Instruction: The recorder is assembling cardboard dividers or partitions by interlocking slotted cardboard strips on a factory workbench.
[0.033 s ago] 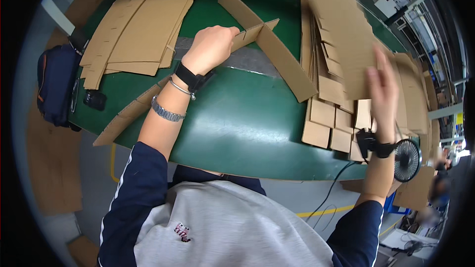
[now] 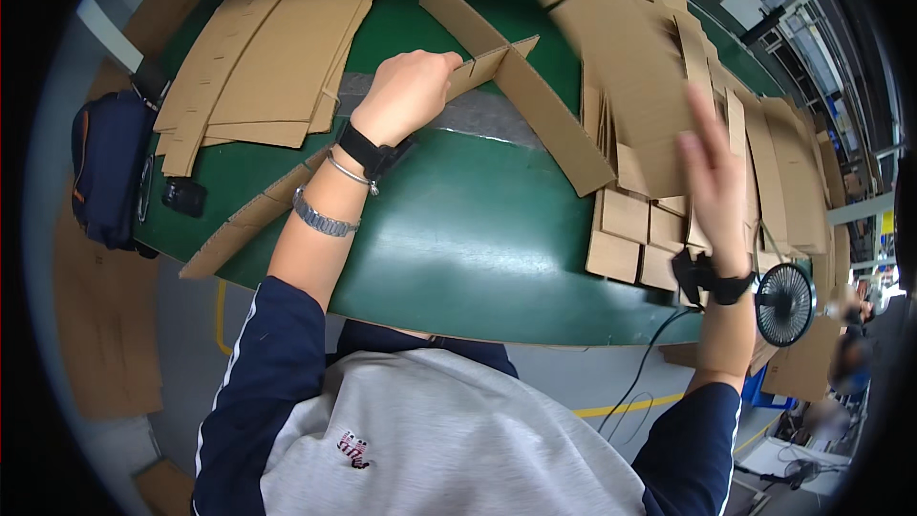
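My left hand (image 2: 406, 94) is closed on a long notched cardboard strip (image 2: 250, 222) that stands on edge and runs beneath my forearm. Past my fingers, a second cardboard strip (image 2: 554, 124) crosses it, the two slotted together in an X. On the right, my right hand (image 2: 714, 182) holds a wide cardboard strip (image 2: 626, 76) raised and slanting away to the upper left, blurred by motion. A slot shows near that strip's far part. My thumb and fingers lie at its near right edge.
Flat cardboard sheets (image 2: 277, 48) are piled at the far left of the green table (image 2: 449, 248). Stacked cardboard pieces (image 2: 611, 258) fill the right side, with a small black fan (image 2: 785, 304) near the edge. A black mouse-like object (image 2: 183, 197) and dark bag (image 2: 107, 167) sit left.
My right hand has moved left with its cardboard strip, bringing the strip nearer the crossed pieces. My left hand and the crossed strips stay nearly where they were.
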Motion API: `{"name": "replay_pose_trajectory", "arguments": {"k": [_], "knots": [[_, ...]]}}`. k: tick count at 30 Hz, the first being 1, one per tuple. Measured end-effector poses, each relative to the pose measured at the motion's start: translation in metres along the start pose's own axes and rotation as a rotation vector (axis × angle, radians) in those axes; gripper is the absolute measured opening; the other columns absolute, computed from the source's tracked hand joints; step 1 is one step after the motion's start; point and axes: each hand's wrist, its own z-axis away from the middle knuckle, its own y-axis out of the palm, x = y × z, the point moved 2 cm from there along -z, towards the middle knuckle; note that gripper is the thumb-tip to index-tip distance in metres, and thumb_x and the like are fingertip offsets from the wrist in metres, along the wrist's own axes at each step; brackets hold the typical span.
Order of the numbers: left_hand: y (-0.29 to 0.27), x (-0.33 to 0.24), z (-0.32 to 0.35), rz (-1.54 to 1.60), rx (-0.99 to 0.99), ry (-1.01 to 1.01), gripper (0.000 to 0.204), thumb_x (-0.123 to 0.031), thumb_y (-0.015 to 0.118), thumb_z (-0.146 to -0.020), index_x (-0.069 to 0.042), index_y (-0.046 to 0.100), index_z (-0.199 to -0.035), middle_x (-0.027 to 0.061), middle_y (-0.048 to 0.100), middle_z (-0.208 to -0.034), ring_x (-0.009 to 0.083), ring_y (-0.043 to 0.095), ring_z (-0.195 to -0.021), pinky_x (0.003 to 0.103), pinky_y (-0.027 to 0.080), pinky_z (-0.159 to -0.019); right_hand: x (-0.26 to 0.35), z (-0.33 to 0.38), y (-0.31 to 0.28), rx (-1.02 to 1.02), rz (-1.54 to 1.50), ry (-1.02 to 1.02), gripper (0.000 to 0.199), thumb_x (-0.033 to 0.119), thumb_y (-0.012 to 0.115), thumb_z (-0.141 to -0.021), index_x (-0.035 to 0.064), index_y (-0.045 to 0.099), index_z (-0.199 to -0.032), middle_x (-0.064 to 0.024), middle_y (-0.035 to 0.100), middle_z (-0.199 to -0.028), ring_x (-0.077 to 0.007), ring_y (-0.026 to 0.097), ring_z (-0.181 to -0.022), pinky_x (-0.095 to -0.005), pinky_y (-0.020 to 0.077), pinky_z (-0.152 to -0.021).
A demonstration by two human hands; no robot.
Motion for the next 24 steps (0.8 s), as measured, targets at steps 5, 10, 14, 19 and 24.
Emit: {"name": "replay_pose_trajectory", "arguments": {"k": [5, 10, 14, 19, 24], "knots": [[0.004, 0.002, -0.003, 0.034, 0.003, 0.036, 0.022, -0.001, 0.058, -0.08, -0.004, 0.069, -0.098, 0.0186, 0.068, -0.08, 0.0356, 0.068, -0.08, 0.045, 0.054, -0.069, 0.026, 0.012, 0.06, 0.127, -0.029, -0.07, 0.054, 0.001, 0.055, -0.094, 0.0135, 0.045, -0.145, -0.0255, 0.064, -0.081, -0.0419, 0.063, -0.068, -0.0443, 0.0496, -0.065], [0.002, 0.004, -0.003, 0.058, 0.06, 0.017, 0.027, -0.005, 0.059, -0.082, -0.004, 0.07, -0.107, 0.0194, 0.07, -0.09, 0.0364, 0.068, -0.084, 0.045, 0.054, -0.076, 0.039, 0.01, 0.063, 0.188, 0.031, -0.057, 0.057, 0.002, 0.054, -0.094, 0.0136, 0.04, -0.148, -0.0245, 0.06, -0.073, -0.0416, 0.061, -0.064, -0.0472, 0.0461, -0.061], [0.002, -0.002, -0.003, 0.097, 0.069, 0.049, 0.029, -0.004, 0.059, -0.081, -0.004, 0.071, -0.107, 0.0197, 0.07, -0.09, 0.0363, 0.068, -0.084, 0.045, 0.054, -0.075, 0.05, -0.002, 0.066, 0.196, 0.043, -0.089, 0.057, 0.002, 0.053, -0.094, 0.0122, 0.04, -0.148, -0.0251, 0.061, -0.075, -0.0415, 0.061, -0.065, -0.047, 0.0457, -0.06], [0.003, 0.0, -0.002, 0.103, 0.09, 0.01, 0.03, -0.004, 0.058, -0.081, -0.005, 0.071, -0.109, 0.0198, 0.07, -0.09, 0.036, 0.068, -0.083, 0.045, 0.054, -0.075, 0.055, -0.003, 0.066, 0.214, 0.062, -0.091, 0.057, 0.001, 0.054, -0.093, 0.0119, 0.041, -0.147, -0.0251, 0.061, -0.074, -0.0413, 0.06, -0.064, -0.0472, 0.0456, -0.06], [0.004, -0.001, -0.002, 0.081, 0.05, 0.029, 0.03, -0.001, 0.058, -0.08, -0.007, 0.071, -0.106, 0.019, 0.07, -0.088, 0.0356, 0.068, -0.084, 0.045, 0.055, -0.075, 0.053, 0.006, 0.06, 0.228, 0.101, -0.036, 0.057, 0.002, 0.053, -0.093, 0.012, 0.041, -0.147, -0.0258, 0.061, -0.074, -0.0408, 0.062, -0.065, -0.0493, 0.0453, -0.061]]}}
